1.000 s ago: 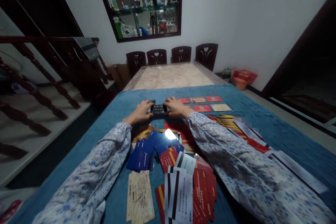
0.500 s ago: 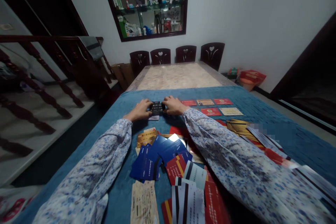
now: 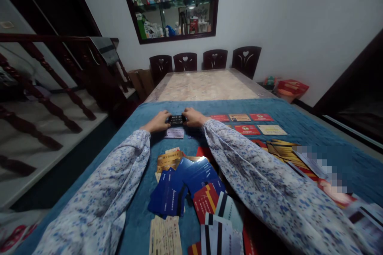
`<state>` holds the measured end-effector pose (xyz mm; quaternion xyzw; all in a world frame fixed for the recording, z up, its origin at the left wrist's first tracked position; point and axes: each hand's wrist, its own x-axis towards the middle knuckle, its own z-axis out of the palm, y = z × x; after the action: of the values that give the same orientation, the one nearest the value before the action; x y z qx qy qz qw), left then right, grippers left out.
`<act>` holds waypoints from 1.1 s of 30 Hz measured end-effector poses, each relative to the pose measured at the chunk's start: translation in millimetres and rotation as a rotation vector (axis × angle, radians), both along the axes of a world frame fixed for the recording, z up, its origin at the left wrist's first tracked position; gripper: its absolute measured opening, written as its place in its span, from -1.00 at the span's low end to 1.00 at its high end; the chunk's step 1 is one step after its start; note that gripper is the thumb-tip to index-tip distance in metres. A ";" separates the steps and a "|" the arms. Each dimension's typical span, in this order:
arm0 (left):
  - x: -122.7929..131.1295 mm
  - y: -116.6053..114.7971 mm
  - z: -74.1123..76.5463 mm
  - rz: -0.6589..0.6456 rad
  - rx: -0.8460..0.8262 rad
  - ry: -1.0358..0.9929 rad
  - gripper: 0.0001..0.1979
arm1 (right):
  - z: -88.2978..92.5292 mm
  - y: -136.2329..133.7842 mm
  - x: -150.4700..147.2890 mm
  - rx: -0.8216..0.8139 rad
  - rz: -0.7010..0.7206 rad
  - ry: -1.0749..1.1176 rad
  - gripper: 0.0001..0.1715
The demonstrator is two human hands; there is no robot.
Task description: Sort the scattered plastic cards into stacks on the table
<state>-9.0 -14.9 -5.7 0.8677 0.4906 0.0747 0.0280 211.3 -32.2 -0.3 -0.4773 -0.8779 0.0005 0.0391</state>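
Note:
Both arms reach far out over a blue cloth [image 3: 125, 127]. My left hand [image 3: 158, 121] and my right hand [image 3: 193, 116] meet on a small stack of black cards [image 3: 176, 119], fingers curled round its two ends. A pale card [image 3: 175, 132] lies on the cloth just below the stack. Between my forearms sits a loose heap of cards [image 3: 185, 183]: blue, red, gold and white ones with black stripes.
Red and cream cards [image 3: 248, 123] lie in two neat rows to the right of my hands. Gold and red cards [image 3: 284, 151] fan out further right. Beyond the cloth is a bare marble tabletop [image 3: 203, 85], chairs [image 3: 215, 59] and a wall cabinet [image 3: 173, 4].
Both hands with the black cards have slid a little further away across the cloth, uncovering the pale card. The view has tilted slightly downward.

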 end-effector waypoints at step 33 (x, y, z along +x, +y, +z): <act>18.8 27.4 5.1 0.002 -0.137 0.256 -0.56 | -0.8 33.0 -18.9 -0.154 -0.016 -0.034 -0.43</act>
<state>9.8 12.5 -0.6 0.8657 0.4951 -0.0699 0.0242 192.4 0.8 -1.1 -0.4859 -0.8719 0.0597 -0.0125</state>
